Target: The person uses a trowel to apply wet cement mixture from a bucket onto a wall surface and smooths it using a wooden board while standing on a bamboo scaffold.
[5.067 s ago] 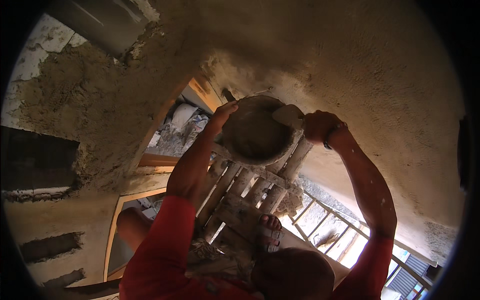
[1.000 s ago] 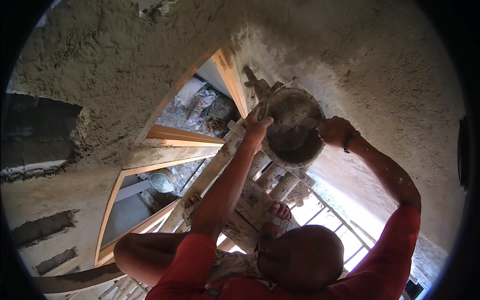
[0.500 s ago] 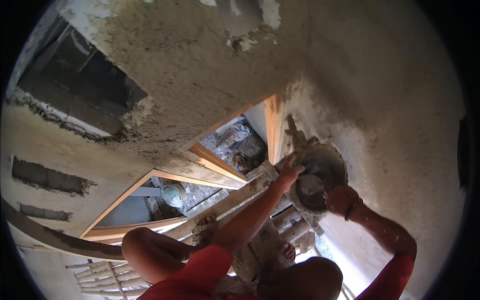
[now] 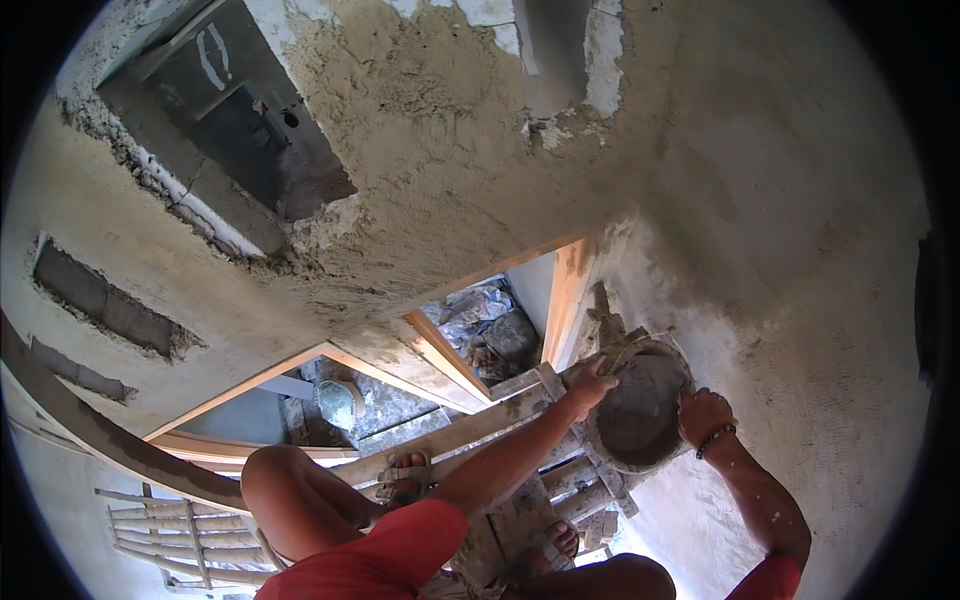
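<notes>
A mortar-caked bucket (image 4: pixel 640 430) with wet grey mix inside rests by the wall, at the far end of a rough plank platform (image 4: pixel 510 415). My left hand (image 4: pixel 595 382) grips its near-left rim, thumb over the edge. Closed fingers of my right hand (image 4: pixel 705 420) are at the bucket's right side; what they hold is hidden. A dark beaded band is on that wrist. My two sandaled feet are on the planks below.
Rough plastered wall (image 4: pixel 430 140) has recessed openings (image 4: pixel 240 140). Wooden frames (image 4: pixel 565 295) border openings showing rubble, bags and a pale bucket (image 4: pixel 338 405) below. A pole railing (image 4: pixel 180 540) is at lower left, a smoother wall (image 4: pixel 790 250) at right.
The view has shifted, showing more upper wall; the bucket and hands now appear lower and farther right. The trowel blade seen earlier by my right hand is no longer clearly visible.
</notes>
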